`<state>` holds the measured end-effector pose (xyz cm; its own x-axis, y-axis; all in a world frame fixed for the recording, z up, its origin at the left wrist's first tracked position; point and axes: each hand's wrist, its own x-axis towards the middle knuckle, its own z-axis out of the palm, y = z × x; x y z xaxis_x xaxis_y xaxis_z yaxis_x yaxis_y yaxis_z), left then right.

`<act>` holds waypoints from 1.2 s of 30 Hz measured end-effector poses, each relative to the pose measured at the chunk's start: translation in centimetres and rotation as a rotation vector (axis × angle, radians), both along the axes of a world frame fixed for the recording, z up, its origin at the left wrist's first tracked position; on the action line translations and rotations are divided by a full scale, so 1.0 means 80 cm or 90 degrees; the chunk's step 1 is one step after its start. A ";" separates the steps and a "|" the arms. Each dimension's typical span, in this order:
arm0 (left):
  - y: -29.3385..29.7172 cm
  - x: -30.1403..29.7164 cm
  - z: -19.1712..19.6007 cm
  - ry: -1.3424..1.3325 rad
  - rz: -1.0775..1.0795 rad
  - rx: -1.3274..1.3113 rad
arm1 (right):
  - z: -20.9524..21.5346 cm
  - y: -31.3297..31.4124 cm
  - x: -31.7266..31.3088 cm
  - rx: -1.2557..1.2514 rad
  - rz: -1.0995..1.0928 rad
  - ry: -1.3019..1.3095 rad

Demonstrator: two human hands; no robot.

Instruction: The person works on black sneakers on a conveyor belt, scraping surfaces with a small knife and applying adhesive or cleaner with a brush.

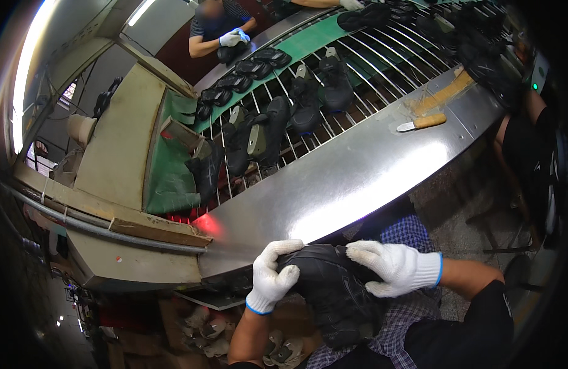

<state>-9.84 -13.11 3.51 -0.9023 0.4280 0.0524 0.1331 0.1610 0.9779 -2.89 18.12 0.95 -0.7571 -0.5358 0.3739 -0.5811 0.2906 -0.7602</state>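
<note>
Counter (370,175): curved metal, it gleamed across the head view, between me and a slatted rack.
Slatted rack (382,67): dark footwear (305,104) stood along its rods, out past the counter.
Co-worker (204,27): on the far side, a person in white gloves bent over something dark, too small for me to make out.
Knife (428,121): it lay on the counter to the right, well apart from both my hands.
Black shoe (339,301): I had it at the counter's near edge, above the plaid cloth (407,313) at my lap; whether it rested there I could not tell.
Left hand (273,277): gloved, my fingers cupped the shoe's upper left end, thumb set apart from them on the near side.
Right hand (398,269): gloved, fingers stretched over the shoe's upper right side, thumb spread below; whether they pressed or merely touched, I could not tell.
Shoe handling: I judged this a step of steadying and turning the upper between two hands.
Glove grip: the next move, to my mind, called for a firm left hold and a surer right one.
</note>
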 end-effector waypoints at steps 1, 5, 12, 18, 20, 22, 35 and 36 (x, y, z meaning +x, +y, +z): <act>0.005 -0.001 0.002 -0.012 0.006 0.014 | -0.010 0.001 -0.004 0.016 -0.026 0.014; 0.007 -0.006 -0.002 -0.024 -0.003 0.018 | -0.051 -0.021 -0.027 -0.066 -0.148 0.046; 0.013 -0.006 0.006 -0.012 0.003 -0.004 | -0.014 -0.012 -0.002 -0.040 -0.134 0.048; 0.010 -0.007 -0.005 -0.030 0.045 -0.009 | -0.041 -0.014 0.004 -0.023 -0.084 0.010; 0.011 -0.007 -0.010 -0.025 0.057 -0.008 | -0.048 -0.016 0.009 -0.021 -0.078 -0.006; 0.008 -0.003 -0.016 -0.031 0.065 -0.006 | -0.050 -0.019 0.019 -0.064 -0.093 -0.027; 0.025 -0.008 -0.016 -0.039 0.068 0.008 | -0.068 -0.023 0.047 -0.140 -0.134 -0.014; 0.032 -0.010 -0.015 -0.038 0.052 0.015 | -0.069 -0.023 0.039 -0.147 -0.131 -0.015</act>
